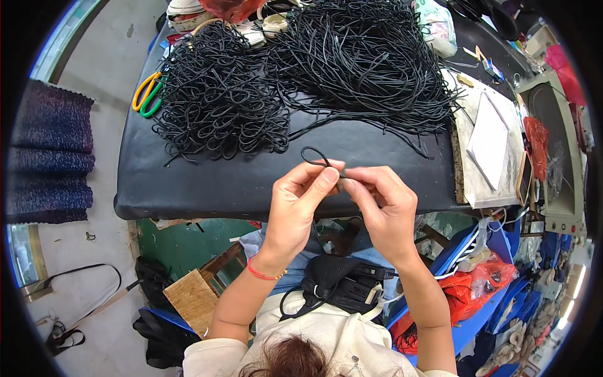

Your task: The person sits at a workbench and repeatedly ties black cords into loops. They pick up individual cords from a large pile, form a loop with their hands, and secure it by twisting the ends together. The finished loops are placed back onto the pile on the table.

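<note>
I hold a thin, round black cord bent into a small loop (317, 151) over the six-o'clock side of the padded black desk (207, 182), its bow pointing toward eleven o'clock. My left hand (300, 191) has its fingers closed on the loop's neck, while my right hand (381, 196) pinches at about four o'clock from the bow. My fingers hide the crossing, so I cannot tell whether it is knotted. I'd do best clamping the neck firmly on the left and letting the right do the fine work, keeping the bow's size even. The tangled heap of black looped cords (220, 100) at ten o'clock could snag a loose end.
</note>
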The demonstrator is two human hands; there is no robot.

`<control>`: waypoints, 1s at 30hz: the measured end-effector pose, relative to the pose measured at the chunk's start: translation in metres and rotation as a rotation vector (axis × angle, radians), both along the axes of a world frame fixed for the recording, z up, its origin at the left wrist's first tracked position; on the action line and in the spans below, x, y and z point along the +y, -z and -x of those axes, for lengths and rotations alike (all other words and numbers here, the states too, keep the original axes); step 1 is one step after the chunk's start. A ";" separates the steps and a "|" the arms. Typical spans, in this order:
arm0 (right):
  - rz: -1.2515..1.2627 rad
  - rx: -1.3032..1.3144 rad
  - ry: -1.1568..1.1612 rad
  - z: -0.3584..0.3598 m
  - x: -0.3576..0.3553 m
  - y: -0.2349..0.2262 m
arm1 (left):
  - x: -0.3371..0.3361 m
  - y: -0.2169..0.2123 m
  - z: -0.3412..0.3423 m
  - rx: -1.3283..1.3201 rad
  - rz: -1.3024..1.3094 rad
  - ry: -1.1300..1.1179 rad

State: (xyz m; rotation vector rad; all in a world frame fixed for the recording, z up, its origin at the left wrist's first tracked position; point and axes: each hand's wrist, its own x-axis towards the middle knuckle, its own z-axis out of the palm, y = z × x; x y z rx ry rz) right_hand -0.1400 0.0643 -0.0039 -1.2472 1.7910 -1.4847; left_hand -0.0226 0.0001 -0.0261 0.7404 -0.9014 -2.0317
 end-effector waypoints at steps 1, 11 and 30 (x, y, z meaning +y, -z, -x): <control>0.001 0.134 -0.013 0.003 0.002 0.002 | -0.003 0.002 -0.002 0.028 0.015 0.019; 0.079 0.422 -0.031 0.010 0.006 0.005 | -0.014 -0.013 -0.007 0.301 -0.326 0.054; -0.021 0.806 -0.042 0.024 0.016 -0.015 | -0.011 -0.008 -0.016 -0.406 0.123 0.220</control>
